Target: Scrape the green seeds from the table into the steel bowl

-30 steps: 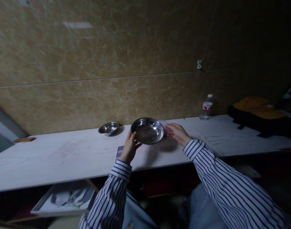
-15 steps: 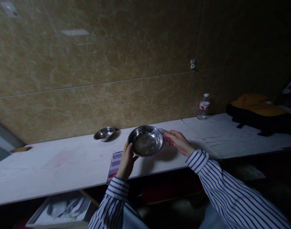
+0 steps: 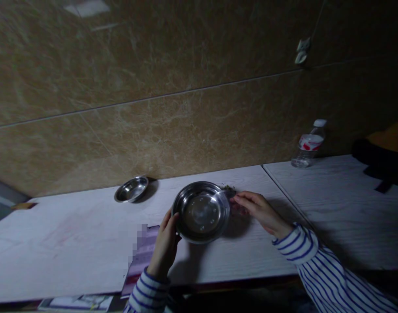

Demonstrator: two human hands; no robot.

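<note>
My left hand [image 3: 165, 243] grips the left rim of a round stainless steel bowl [image 3: 201, 234], thumb over the edge. A shadow beneath suggests the bowl is held above the table. Some small bubbles or drops show on its bottom. At the bowl's right rim, my right hand [image 3: 259, 211] pinches a clear plastic item [image 3: 221, 199] whose near part overlaps the bowl; its exact kind I cannot make out. Small dark green bits [image 3: 228, 188] appear just behind that item. A smaller steel bowl [image 3: 132, 190] sits tilted near the wall, left of the large one.
The white wood-grain table [image 3: 71, 243] runs along a tiled wall [image 3: 172, 130]. A purple printed sheet or booklet [image 3: 142, 256] lies by my left wrist. Toward the right stand a water bottle [image 3: 309, 143] and a dark bag [image 3: 378, 161] with an orange top.
My view has shifted closer and tilted. The large bowl sits slightly lower in view, still in my left hand. My right hand keeps hold of the clear plastic item at the rim.
</note>
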